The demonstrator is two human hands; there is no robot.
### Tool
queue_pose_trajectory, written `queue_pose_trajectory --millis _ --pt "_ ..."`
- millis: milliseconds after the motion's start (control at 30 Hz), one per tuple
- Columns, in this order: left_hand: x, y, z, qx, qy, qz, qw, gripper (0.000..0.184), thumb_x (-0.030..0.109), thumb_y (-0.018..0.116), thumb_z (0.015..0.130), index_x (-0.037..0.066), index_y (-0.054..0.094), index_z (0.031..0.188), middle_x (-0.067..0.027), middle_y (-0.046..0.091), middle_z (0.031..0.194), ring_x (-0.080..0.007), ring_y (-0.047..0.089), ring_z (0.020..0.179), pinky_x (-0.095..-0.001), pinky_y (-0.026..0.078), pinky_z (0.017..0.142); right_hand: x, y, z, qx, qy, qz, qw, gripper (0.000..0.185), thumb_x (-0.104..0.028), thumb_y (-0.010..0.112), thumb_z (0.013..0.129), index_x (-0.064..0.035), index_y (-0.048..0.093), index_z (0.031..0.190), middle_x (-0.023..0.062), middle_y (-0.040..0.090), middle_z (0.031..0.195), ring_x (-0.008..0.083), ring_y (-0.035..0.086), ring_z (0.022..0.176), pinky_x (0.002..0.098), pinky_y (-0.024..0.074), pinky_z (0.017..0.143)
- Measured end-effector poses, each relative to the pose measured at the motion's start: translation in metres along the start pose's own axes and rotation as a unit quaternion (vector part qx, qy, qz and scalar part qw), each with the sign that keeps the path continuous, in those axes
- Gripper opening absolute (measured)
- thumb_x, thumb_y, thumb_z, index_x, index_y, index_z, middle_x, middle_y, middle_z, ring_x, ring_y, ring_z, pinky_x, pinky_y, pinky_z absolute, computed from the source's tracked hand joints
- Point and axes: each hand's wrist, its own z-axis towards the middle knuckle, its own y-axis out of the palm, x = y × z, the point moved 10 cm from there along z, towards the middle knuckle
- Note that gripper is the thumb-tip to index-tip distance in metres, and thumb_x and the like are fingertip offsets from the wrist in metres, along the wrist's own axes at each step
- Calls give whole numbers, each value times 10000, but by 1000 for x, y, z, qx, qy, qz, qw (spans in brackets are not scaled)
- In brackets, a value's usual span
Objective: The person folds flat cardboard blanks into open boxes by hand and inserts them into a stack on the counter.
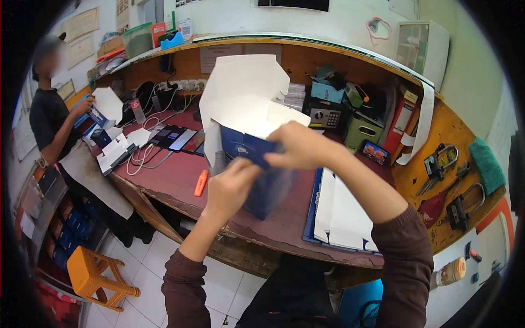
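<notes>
While both hands [262, 168] grip it, the box [249, 148] gapes open.

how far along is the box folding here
Partly done, it seems: the blue-and-white box has its walls raised. In hand: the left hand and right hand grip its blue edge. Likely left: its white top flaps stand open, and a flatter carton lies on the desk.

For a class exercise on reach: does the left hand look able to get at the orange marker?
Probably yes: the orange marker lies near the left hand, nothing visible between, though that hand must first leave the blue box.
</notes>
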Motion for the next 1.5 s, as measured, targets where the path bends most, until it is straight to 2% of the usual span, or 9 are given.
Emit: queue_pose_trajectory --millis 100,200,433,533,700,800,967,1167,1500 --pt "1 0 4 -9 14 -13 1000 101 31 601 700 81 611 787 -31 555 745 -225 569 579 -315 451 497 -18 -1 -8 55 -35 -76 995 312 -253 664 676 29 626 806 212 601 697 351 598 698 380 481 654" --pt "1 -3 7 4 27 -19 999 97 32 606 686 78 622 770 -26 554 728 -208 564 566 -301 446 489 -11 -2 -9 84 26 -70 994 266 -221 714 640 18 616 703 171 600 650 329 605 683 383 483 630" --pt "-3 1 14 -61 27 -78 995 117 28 611 673 90 642 768 -27 564 718 -205 571 585 -297 446 497 -20 4 -1 95 -3 -123 988 232 -195 694 661 10 610 733 178 607 689 326 601 681 375 482 655" --pt "-8 2 13 -69 -5 -103 992 98 37 613 679 90 640 756 -27 569 728 -205 575 597 -299 447 506 -27 11 0 54 -95 -106 988 196 -176 657 709 6 609 760 180 610 699 324 605 697 376 482 671" --pt "-6 6 9 -72 -40 -88 993 55 60 616 688 92 629 732 -15 573 750 -204 583 616 -300 444 504 -16 32 1 -183 30 -161 969 255 -222 580 796 24 627 750 193 622 747 330 613 772 394 481 690" --pt "-2 8 9 -65 -40 -76 994 92 33 634 692 69 643 777 -22 596 769 -176 589 586 -264 449 498 -16 27 10 -238 62 -157 956 304 -267 560 809 23 637 758 218 618 766 350 610 773 399 483 691" --pt "11 7 -2 -29 -9 -32 999 72 77 583 732 100 588 800 -17 550 822 -190 590 640 -294 456 519 -13 22 42 -39 31 -120 991 318 -299 604 769 17 614 800 225 603 730 380 586 732 414 469 684" --pt "9 -3 -9 20 -3 3 1000 82 84 598 722 78 578 801 -11 549 809 -165 574 588 -270 451 504 -23 12 14 -93 35 -150 984 306 -263 633 705 38 623 761 205 613 712 351 608 719 397 486 672" --pt "24 -10 -12 52 62 101 992 149 94 650 639 93 638 788 22 603 808 -102 508 507 -223 418 442 -40 -13 -22 5 -6 -20 1000 229 -161 631 740 34 535 667 211 561 641 371 562 635 414 446 611"
